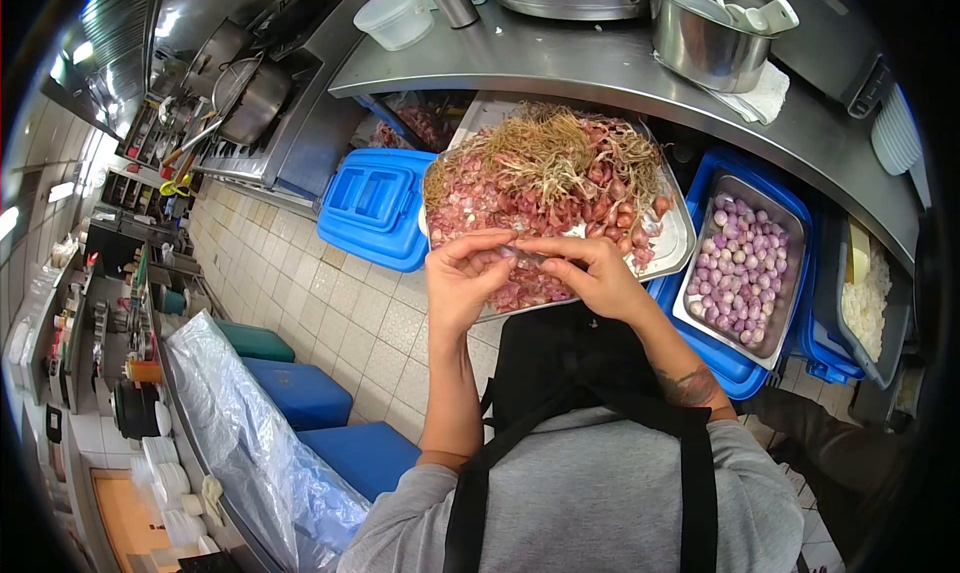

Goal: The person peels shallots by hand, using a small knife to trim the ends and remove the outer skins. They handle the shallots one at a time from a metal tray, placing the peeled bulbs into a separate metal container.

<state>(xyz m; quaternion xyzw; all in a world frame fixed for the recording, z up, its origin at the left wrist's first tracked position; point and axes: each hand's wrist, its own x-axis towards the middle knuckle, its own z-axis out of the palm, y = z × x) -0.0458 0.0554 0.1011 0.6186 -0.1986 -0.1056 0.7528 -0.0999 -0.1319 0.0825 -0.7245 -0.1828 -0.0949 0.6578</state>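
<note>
The tray [678, 251] heaped with unpeeled shallots [612, 211] lies left of a steel pan [728, 347] of peeled shallots [745, 263]. Above the tray's near side, left hand [468, 271] and right hand [598, 278] pinch a partly hidden purplish shallot [523, 257], fingers narrow.

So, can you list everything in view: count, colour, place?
Small piece: one, purplish, between fingertips
Unpeeled shallots: many, reddish, on tray
Dry roots: uncounted, tan, atop heap
Tray: one, silvery, ahead
Peeled shallots: many, purple-white, in steel pan, right
Lid: one, blue, left of tray
Pot: one, silvery, on counter
Cloth: one, white, beneath pot
Bins: two blue, one green, lower left
Plastic sheet: one, clear, lower left
Background kitchenware: mixed, too small to count
Apron: one, black, on torso
Left hand: one, bare, pinching piece
Right hand: one, bare, pinching piece
</note>
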